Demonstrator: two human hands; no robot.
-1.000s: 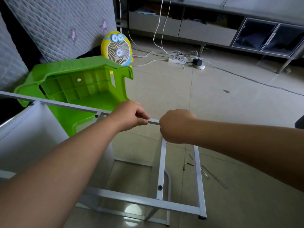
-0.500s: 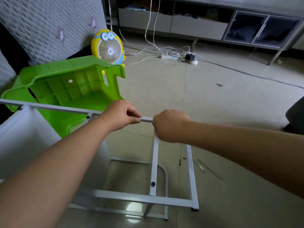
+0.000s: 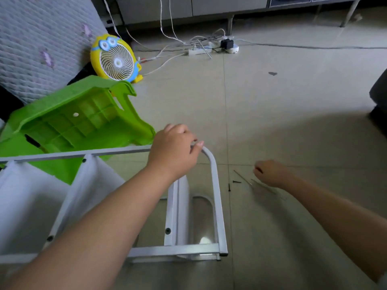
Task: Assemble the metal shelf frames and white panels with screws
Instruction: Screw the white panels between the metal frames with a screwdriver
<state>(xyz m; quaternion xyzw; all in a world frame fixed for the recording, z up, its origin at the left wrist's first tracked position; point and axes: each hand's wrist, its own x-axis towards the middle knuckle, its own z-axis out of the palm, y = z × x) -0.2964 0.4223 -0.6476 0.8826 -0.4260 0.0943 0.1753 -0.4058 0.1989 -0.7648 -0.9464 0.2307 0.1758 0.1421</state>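
Head view looks down on a pale tiled floor (image 3: 293, 114) with thin grout lines and a bright patch of light across the middle. The metal frame (image 3: 218, 206) stands on this floor at lower centre, its grey top rail running in from the left edge to a rounded corner, with a white panel (image 3: 27, 206) fitted within it on the left. The left hand (image 3: 173, 151) grips the top rail just before that rounded corner, fingers curled over the bar and the thumb tip resting on the bend. The right hand (image 3: 270, 173) hangs low over the floor to the right of the frame, apart from it, fingers curled under and blurred; whether they hold anything I cannot tell. Two small black screws (image 3: 236, 182) lie on the tiles between frame and right hand, beside some thin rods (image 3: 243, 177). Behind the rail a green plastic stool (image 3: 79, 122) lies tipped on its side, and a yellow fan (image 3: 116, 59) stands beyond it against a quilted grey cover (image 3: 37, 38). Farther back a white power strip (image 3: 199, 51) with tangled cables (image 3: 167, 36) lies before a low cabinet (image 3: 188, 7)
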